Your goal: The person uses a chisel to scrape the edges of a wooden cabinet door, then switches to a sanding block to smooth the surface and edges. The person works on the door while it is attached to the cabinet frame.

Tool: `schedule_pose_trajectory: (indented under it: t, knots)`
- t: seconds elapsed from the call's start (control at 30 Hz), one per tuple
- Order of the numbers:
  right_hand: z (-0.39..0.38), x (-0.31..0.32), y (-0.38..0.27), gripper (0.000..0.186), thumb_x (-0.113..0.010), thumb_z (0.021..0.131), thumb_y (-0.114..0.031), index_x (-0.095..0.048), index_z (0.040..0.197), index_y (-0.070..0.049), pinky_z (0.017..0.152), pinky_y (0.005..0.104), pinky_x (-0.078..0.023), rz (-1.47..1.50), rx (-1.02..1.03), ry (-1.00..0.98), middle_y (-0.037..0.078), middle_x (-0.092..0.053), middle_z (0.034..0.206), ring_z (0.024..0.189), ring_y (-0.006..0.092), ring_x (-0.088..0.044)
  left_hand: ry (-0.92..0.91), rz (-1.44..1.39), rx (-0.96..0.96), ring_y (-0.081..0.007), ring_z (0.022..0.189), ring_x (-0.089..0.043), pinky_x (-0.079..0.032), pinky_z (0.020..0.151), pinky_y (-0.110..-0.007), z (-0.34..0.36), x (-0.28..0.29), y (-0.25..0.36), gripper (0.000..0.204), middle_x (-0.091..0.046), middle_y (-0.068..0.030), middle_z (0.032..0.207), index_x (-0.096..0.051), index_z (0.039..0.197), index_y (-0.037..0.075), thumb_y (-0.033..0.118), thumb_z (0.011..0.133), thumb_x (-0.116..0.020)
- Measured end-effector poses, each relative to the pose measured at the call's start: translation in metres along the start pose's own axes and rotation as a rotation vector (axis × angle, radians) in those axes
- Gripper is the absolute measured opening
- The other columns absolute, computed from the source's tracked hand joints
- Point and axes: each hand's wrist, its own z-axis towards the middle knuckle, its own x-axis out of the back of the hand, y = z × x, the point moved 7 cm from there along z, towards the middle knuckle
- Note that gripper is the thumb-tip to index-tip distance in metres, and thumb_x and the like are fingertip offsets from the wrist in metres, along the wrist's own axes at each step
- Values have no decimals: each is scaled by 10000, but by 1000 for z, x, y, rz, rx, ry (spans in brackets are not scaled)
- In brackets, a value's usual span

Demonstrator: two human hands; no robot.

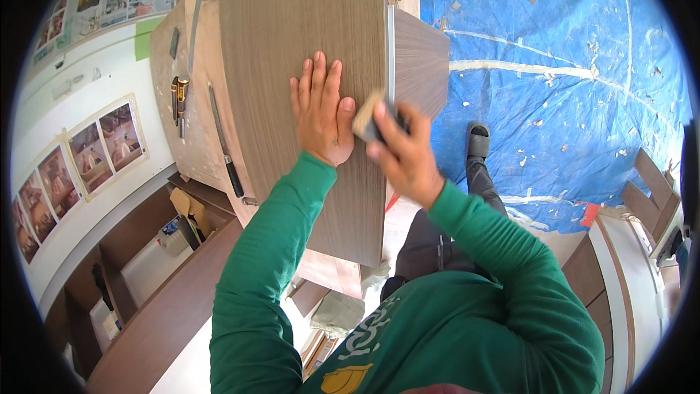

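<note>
A large brown wood-grain panel (292, 22) lies in front of me on a workbench. My left hand (321, 117) rests palm down on it, fingers stretched out and holding nothing. At the panel's right edge, my right hand (408, 153) grips a tan and dark sanding block (368, 117), slightly blurred by motion. The block's tan face is turned toward the left hand, and my fingers hide part of it. Left of the panel lie a flat file with a black handle (232, 175) and a yellow-and-black utility knife (181, 95).
A second brown board (419, 58) sits lower to the right of the panel. Blue tarp (539, 7) scattered with wood chips covers the floor there. Open drawers (138, 270) with small items stand at lower left. White-edged cabinetry (612, 277) stands at lower right.
</note>
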Motion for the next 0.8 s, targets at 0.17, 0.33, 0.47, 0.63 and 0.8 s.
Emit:
schedule_pose_trajectory:
  t: [0.17,0.33,0.47,0.63,0.8]
  knots:
    - [178,30,57,558,-720,963,-248,-586,1501,-180,987,455,-513,18,75,242,246,-568,1327,1128,422,-598,-15,-34,-16,-398,1569,-251,-81,1271,-591,10,-7,2,600,-326,-181,1687,-441,1569,55,392,1086,-322]
    - [118,25,39,588,-781,908,-207,-617,1472,-190,966,488,-515,-32,151,133,238,-582,1288,1101,435,-617,-23,-19,-9,-397,1570,-251,-78,1273,-586,8,-7,0,606,-327,-183,1686,-441,1568,50,393,1080,-333]
    - [37,31,3,677,-837,828,-222,-623,1470,-254,906,500,-525,-168,136,-209,213,-589,1277,1055,416,-623,-26,33,-9,-392,1567,-270,-110,1270,-574,3,-1,2,604,-339,-182,1680,-445,1565,43,409,1102,-314]
    - [189,37,31,529,-775,893,-297,-666,1409,-259,826,484,-559,-393,218,-47,208,-618,1270,996,419,-662,-10,20,-15,-395,1562,-281,-111,1273,-562,7,-4,3,605,-358,-184,1671,-461,1555,36,405,1106,-291]
    - [249,41,19,574,-728,924,-290,-592,1478,-232,912,473,-513,-647,130,-320,216,-595,1281,1063,400,-619,-12,-30,-7,-391,1562,-278,-95,1273,-565,7,-4,0,604,-355,-183,1672,-473,1549,42,399,1091,-305]
